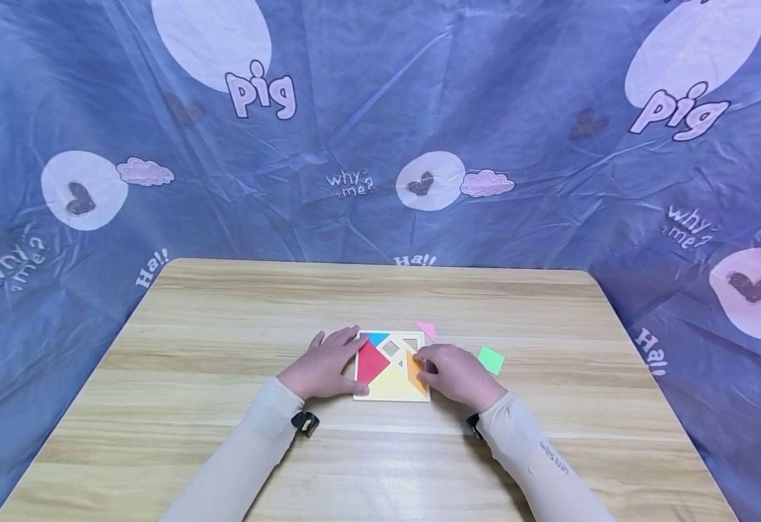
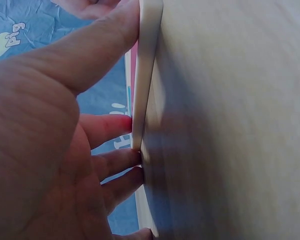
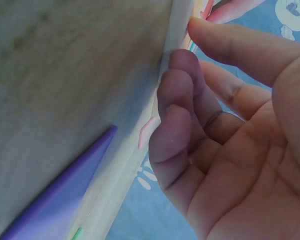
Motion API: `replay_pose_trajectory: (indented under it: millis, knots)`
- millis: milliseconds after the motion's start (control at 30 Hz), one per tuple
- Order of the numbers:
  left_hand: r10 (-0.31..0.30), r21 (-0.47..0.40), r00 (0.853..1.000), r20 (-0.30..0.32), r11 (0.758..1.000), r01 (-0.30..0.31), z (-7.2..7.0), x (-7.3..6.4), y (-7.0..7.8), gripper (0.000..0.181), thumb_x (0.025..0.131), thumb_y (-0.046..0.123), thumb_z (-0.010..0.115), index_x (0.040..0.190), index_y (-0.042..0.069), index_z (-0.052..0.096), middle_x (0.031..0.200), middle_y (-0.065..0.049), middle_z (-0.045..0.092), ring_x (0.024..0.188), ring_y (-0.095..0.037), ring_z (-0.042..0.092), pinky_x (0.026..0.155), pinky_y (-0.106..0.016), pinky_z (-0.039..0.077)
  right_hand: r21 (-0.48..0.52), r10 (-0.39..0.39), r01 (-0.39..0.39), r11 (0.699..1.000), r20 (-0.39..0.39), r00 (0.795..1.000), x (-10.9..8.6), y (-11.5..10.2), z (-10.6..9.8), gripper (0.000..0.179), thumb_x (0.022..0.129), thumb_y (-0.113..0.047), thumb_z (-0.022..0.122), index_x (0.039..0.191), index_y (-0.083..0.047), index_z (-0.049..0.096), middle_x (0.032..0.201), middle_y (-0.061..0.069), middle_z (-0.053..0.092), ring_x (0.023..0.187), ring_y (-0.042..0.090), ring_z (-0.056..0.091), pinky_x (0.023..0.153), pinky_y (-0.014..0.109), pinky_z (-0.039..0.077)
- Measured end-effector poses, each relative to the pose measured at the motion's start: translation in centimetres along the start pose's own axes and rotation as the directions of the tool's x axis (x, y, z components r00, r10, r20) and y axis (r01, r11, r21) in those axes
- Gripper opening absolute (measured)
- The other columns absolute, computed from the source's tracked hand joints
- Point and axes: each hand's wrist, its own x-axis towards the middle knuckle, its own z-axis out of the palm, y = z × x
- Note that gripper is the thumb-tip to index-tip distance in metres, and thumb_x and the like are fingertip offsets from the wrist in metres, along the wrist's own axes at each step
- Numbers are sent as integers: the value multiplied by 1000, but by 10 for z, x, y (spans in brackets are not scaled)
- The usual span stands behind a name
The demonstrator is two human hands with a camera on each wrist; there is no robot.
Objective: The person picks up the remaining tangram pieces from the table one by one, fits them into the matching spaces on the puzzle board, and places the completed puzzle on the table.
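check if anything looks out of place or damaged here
Nothing looks damaged; only the pink piece, green piece and purple piece seem out of place, lying loose outside the puzzle board, which has empty slots.

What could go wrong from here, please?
The orange parallelogram piece, touched by the right hand, might tilt or catch in the pale rectangular tray. The pink triangular piece, by the tray's far right corner, could be pushed if the tray slides. The right hand might knock the purple pointed piece lying nearby on the wood-grained table.
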Motion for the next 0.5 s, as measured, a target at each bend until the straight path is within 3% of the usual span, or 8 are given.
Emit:
replay_pose_trajectory:
  millis: [333,500]
  knots:
    - [-4,4,1000,0,1000,4,1,0,-1,99,84,56,80,162,13,36,169,-11,28,156,-30,24,125,-62,11,5,14,-14,1000,36,999,-2,-2,-3,24,88,-14,80,109,-6,73,64,-9,48,62,8,44,61,25,40]
    - [9,-6,1000,8,1000,-8,0,0,0,99,85,55,80,162,10,35,169,-13,27,157,-32,23,125,-63,10,55,-26,23,998,50,998,-3,3,-7,25,90,-16,80,111,-6,71,70,-11,53,65,6,48,65,25,45]
